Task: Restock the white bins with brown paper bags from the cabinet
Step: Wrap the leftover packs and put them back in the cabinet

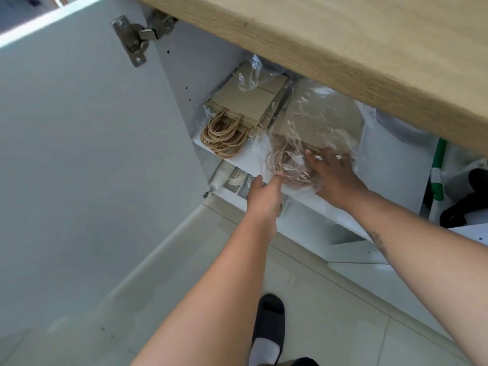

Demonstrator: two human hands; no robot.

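While the spread, flat right hand [332, 175] presses the plastic-wrapped bundle of brown paper bags [317, 114] and the left hand [264, 190] touches its near edge, grip unclear, slide it out level.

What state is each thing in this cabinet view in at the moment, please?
cabinet door: open.
left bag bundle: flat, plastic partly off, handles exposed.
right bag bundle: flat, covered in plastic.
right hand: fingers spread on right bag bundle.
left hand: at its wrap; grip unclear.

Brown paper bags [245, 101] (plastic-wrapped, handles forward) lie flat on cabinet shelf [237, 162].
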